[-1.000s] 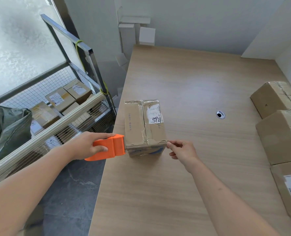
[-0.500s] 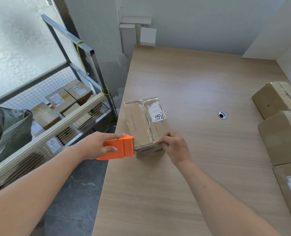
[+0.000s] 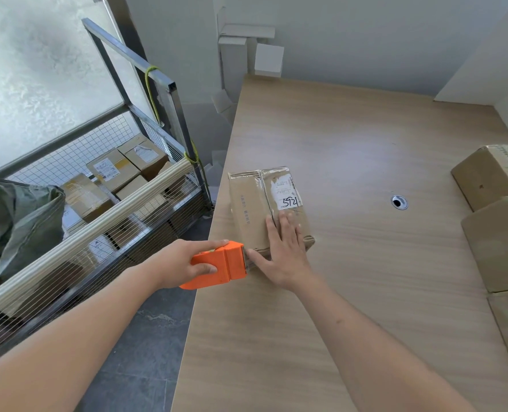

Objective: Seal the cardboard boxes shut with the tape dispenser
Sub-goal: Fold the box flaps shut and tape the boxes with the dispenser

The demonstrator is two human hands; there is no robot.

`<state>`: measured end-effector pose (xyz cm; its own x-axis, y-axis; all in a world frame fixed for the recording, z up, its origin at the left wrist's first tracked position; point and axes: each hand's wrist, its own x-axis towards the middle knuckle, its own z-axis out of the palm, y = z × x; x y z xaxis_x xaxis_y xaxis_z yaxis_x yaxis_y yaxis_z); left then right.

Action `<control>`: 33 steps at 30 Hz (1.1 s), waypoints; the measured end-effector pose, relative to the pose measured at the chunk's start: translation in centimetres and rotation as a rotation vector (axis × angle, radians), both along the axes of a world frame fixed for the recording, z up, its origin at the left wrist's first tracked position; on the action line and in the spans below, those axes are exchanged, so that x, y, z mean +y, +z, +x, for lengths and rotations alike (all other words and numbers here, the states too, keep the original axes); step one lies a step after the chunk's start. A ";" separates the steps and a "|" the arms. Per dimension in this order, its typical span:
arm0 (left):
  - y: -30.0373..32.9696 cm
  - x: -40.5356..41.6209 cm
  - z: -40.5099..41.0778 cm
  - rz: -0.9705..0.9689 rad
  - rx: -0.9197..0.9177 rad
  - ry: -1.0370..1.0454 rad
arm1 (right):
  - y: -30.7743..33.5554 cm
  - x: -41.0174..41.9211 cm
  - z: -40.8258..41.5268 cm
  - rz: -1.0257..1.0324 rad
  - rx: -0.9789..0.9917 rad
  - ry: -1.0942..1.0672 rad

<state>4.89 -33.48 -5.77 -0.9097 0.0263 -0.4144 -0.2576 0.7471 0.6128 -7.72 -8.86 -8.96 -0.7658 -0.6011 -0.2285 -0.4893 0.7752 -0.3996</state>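
A taped cardboard box [image 3: 252, 203] with a white label marked in black pen lies near the left edge of the wooden table [image 3: 351, 292]. My right hand [image 3: 282, 251] lies flat on the box's near top, fingers straight, pressing it down. My left hand [image 3: 184, 263] grips an orange tape dispenser [image 3: 220, 264], whose front end touches the box's near left corner, beside my right thumb.
Three more cardboard boxes [image 3: 496, 239] line the table's right edge. A cable hole [image 3: 399, 201] sits mid-table. Left of the table stands a wire cage cart [image 3: 104, 203] holding several parcels and a green sack [image 3: 14, 215]. White cartons [image 3: 255, 52] lean against the far wall.
My right hand moved from beside the box's near right corner onto its top and flattened there. The dispenser shifted right along the box's near edge; the box turned slightly.
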 end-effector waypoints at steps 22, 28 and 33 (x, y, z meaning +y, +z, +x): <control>1.1 0.0 -0.8 -0.085 -0.245 0.156 | -0.7 -0.5 0.3 0.033 0.059 -0.048; 1.2 1.8 -1.5 -0.138 -0.259 0.154 | -0.7 -0.7 0.3 0.055 0.059 -0.038; 1.6 4.0 -3.3 -0.282 -0.253 0.164 | -0.9 -0.8 0.5 0.077 0.099 -0.053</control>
